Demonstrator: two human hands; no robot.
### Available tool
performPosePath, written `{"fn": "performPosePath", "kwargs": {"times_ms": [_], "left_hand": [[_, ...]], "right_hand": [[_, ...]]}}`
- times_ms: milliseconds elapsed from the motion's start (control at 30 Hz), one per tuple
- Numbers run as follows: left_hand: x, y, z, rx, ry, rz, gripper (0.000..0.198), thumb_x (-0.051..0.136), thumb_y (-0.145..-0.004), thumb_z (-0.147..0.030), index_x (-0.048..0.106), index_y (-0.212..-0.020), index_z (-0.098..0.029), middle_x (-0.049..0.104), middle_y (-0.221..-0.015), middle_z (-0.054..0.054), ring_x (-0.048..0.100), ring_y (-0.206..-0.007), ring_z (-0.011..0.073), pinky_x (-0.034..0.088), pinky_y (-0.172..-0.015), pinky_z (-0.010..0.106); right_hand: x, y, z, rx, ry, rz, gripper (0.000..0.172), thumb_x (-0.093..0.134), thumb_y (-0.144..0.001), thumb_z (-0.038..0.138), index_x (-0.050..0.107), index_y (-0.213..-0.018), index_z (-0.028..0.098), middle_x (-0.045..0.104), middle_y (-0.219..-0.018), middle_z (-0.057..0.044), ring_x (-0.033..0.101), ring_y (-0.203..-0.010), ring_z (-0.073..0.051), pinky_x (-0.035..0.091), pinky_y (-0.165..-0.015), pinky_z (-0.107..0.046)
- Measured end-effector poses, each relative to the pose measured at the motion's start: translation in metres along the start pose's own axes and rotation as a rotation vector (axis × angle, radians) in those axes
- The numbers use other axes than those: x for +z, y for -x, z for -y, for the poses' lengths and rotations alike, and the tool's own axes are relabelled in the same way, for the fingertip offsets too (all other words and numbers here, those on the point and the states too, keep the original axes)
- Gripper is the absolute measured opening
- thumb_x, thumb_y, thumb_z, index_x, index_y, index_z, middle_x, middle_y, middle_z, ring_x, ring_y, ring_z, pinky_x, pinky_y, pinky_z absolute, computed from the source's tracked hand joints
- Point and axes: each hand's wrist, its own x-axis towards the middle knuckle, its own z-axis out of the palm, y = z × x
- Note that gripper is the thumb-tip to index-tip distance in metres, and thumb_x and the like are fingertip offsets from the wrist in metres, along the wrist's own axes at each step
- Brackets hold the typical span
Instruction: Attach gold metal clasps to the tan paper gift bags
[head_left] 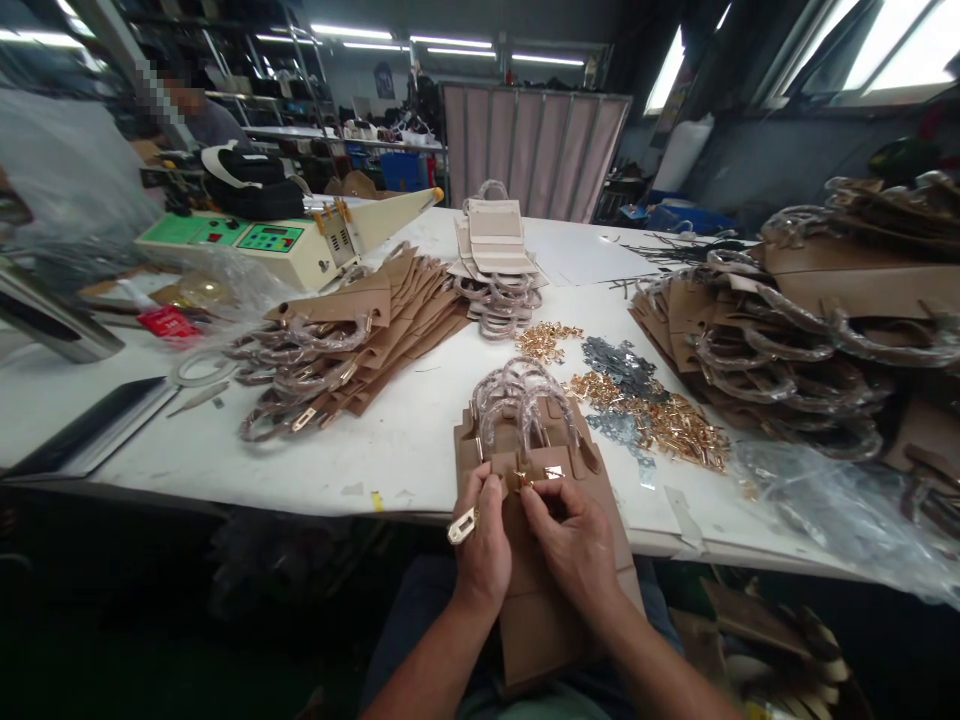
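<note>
A brown handbag panel point(559, 640) with plastic-wrapped handles point(525, 400) leans from my lap against the table edge. My left hand point(484, 550) is closed at its left side, thumb and fingers pinching a brown strap whose end carries a gold slotted plate point(463, 526). With thumb and forefinger, my right hand point(574, 535) pinches a small gold metal fitting point(523, 480) against the panel's front, close to my left fingertips. A shiny gold plate point(554, 472) sits on the panel just above my right hand. My fingers partly hide the fitting.
Loose gold fittings point(679, 430) and grey metal plates point(622, 368) lie on the white table point(405, 440). Brown bag panels are stacked left point(397, 330) and right point(825, 280), pale ones point(495, 235) behind. A cream machine point(277, 245) stands at the back left; a person point(217, 125) is beyond.
</note>
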Motion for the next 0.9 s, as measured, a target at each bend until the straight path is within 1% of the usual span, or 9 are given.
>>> {"fn": "performPosePath", "kwargs": {"times_ms": [133, 300, 500, 567, 633, 700, 733, 900], "left_hand": [[-0.001, 0.000, -0.002, 0.008, -0.018, -0.012, 0.032, 0.042, -0.103, -0.044, 0.065, -0.107, -0.022, 0.070, -0.101, 0.003, 0.064, -0.101, 0.0202, 0.047, -0.093, 0.032], [-0.002, 0.000, -0.003, 0.065, -0.058, 0.025, 0.029, 0.040, -0.104, -0.038, 0.065, -0.106, -0.022, 0.069, -0.102, 0.002, 0.063, -0.102, 0.0188, 0.045, -0.095, 0.031], [-0.004, 0.001, -0.007, 0.075, -0.038, 0.052, 0.026, 0.045, -0.102, -0.037, 0.065, -0.105, -0.022, 0.070, -0.100, 0.002, 0.064, -0.098, 0.0189, 0.047, -0.090, 0.030], [-0.004, 0.000, -0.008, 0.057, -0.036, 0.045, 0.025, 0.047, -0.101, -0.039, 0.065, -0.103, -0.021, 0.070, -0.097, 0.002, 0.064, -0.094, 0.0186, 0.048, -0.088, 0.029], [-0.004, -0.002, -0.009, 0.035, -0.038, 0.033, 0.025, 0.048, -0.100, -0.040, 0.065, -0.102, -0.021, 0.070, -0.095, 0.002, 0.064, -0.092, 0.0185, 0.049, -0.087, 0.029], [-0.003, -0.003, -0.009, 0.017, -0.034, 0.032, 0.025, 0.050, -0.099, -0.040, 0.066, -0.101, -0.021, 0.070, -0.094, 0.002, 0.065, -0.091, 0.0185, 0.049, -0.086, 0.029], [-0.003, -0.004, -0.010, 0.011, -0.026, 0.034, 0.025, 0.051, -0.099, -0.041, 0.066, -0.101, -0.021, 0.071, -0.093, 0.002, 0.065, -0.090, 0.0185, 0.050, -0.085, 0.029], [0.000, -0.005, -0.012, -0.025, 0.029, 0.033, 0.026, 0.057, -0.095, -0.042, 0.068, -0.103, -0.020, 0.073, -0.093, 0.003, 0.067, -0.089, 0.0195, 0.053, -0.082, 0.029]], "right_hand": [[-0.002, -0.001, -0.001, -0.035, 0.105, 0.073, 0.028, 0.061, -0.090, 0.041, 0.065, -0.071, 0.021, 0.065, -0.064, 0.000, 0.060, -0.059, -0.017, 0.044, -0.057, -0.026], [0.001, -0.001, -0.002, -0.072, 0.190, 0.086, 0.029, 0.057, -0.092, 0.039, 0.059, -0.070, 0.021, 0.062, -0.061, 0.001, 0.056, -0.056, -0.016, 0.039, -0.055, -0.027], [0.007, -0.002, -0.004, -0.075, 0.197, 0.088, 0.027, 0.059, -0.092, 0.039, 0.059, -0.072, 0.021, 0.062, -0.063, 0.000, 0.057, -0.058, -0.015, 0.041, -0.057, -0.026], [0.006, -0.003, -0.004, -0.057, 0.169, 0.082, 0.023, 0.061, -0.091, 0.039, 0.060, -0.076, 0.022, 0.063, -0.067, 0.000, 0.058, -0.058, -0.015, 0.042, -0.056, -0.025], [0.005, -0.003, -0.005, -0.030, 0.118, 0.068, 0.018, 0.063, -0.090, 0.039, 0.063, -0.089, 0.022, 0.066, -0.073, 0.000, 0.061, -0.060, -0.016, 0.045, -0.055, -0.025], [0.004, -0.003, -0.006, -0.025, 0.083, 0.080, 0.021, 0.063, -0.091, 0.038, 0.064, -0.103, 0.022, 0.068, -0.076, 0.000, 0.063, -0.062, -0.017, 0.047, -0.055, -0.025], [0.004, -0.004, -0.006, -0.035, 0.079, 0.092, 0.022, 0.063, -0.091, 0.038, 0.065, -0.107, 0.022, 0.068, -0.076, 0.000, 0.063, -0.061, -0.017, 0.047, -0.055, -0.025], [0.001, -0.009, -0.004, -0.097, 0.146, 0.139, 0.020, 0.060, -0.092, 0.035, 0.069, -0.106, 0.025, 0.064, -0.070, 0.001, 0.059, -0.059, -0.018, 0.045, -0.056, -0.027]]}}
